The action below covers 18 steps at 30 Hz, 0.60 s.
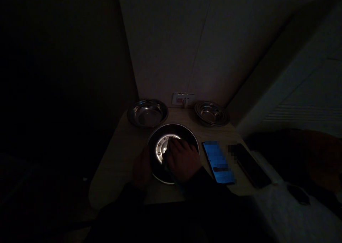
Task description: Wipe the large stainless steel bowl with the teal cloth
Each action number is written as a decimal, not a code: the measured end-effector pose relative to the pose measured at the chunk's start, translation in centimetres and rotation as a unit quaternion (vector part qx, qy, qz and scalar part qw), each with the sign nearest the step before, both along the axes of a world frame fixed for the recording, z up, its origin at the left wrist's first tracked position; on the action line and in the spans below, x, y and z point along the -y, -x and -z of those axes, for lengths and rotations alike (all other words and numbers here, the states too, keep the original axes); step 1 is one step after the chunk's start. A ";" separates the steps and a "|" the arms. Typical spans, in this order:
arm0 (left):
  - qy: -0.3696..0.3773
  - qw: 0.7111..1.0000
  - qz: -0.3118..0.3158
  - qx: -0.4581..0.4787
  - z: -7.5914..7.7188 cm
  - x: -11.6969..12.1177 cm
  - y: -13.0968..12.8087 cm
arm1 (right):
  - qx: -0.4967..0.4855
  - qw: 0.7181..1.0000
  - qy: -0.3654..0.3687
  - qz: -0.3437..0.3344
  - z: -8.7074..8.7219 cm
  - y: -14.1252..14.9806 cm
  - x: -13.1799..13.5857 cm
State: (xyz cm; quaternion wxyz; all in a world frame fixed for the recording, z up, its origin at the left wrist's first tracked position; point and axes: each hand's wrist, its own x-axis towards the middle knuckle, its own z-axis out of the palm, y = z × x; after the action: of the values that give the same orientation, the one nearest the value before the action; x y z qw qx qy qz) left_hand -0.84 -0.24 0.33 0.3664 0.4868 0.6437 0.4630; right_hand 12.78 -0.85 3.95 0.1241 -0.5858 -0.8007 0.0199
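Observation:
A shiny metal bowl (161,143) stands in front of me on a small wooden table. My left hand (141,169) is closed on its left rim; the fingers are mostly lost in shadow. Inside the bowl is my right hand (185,159), bent over a dark piece (167,156) that looks like cloth and presses against the bottom. Most of that piece is hidden under the fingers and by the dim light.
A wide metal bowl (148,114) stands at the back left, and several stacked metal bowls (211,114) at the back right. Right of my hand lie a lit phone (219,164) and a dark phone-like slab (252,166). A wall socket (183,99) holds a plug.

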 end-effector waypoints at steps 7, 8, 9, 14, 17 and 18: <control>0.019 0.999 -0.032 0.027 -0.8 -0.1 -0.4 | -0.039 0.993 0.026 -0.108 0.1 -1.3 0.7; 0.018 0.999 -0.038 0.035 -1.0 -0.1 -0.5 | -0.044 0.991 0.034 -0.119 0.0 -2.0 1.0; 0.017 0.998 -0.039 0.042 -1.1 0.0 -0.5 | -0.046 0.989 0.043 -0.131 -0.1 -2.8 1.3; 0.017 0.997 -0.028 0.066 -1.1 0.1 -0.6 | -0.028 0.974 0.081 -0.208 -0.4 -6.0 2.9; 0.003 0.997 -0.018 0.069 -0.9 0.1 -0.5 | -0.004 0.967 0.086 -0.241 0.0 -6.8 3.3; 0.000 0.998 -0.021 0.066 -0.8 0.1 -0.5 | 0.005 0.963 0.088 -0.254 0.1 -6.9 3.3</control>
State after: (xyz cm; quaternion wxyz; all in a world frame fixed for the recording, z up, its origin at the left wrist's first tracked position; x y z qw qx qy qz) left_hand -0.32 -0.29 1.16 0.3980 0.4416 0.6282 0.5020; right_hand 19.67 -4.11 3.84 0.0589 -0.3719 -0.9189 0.1177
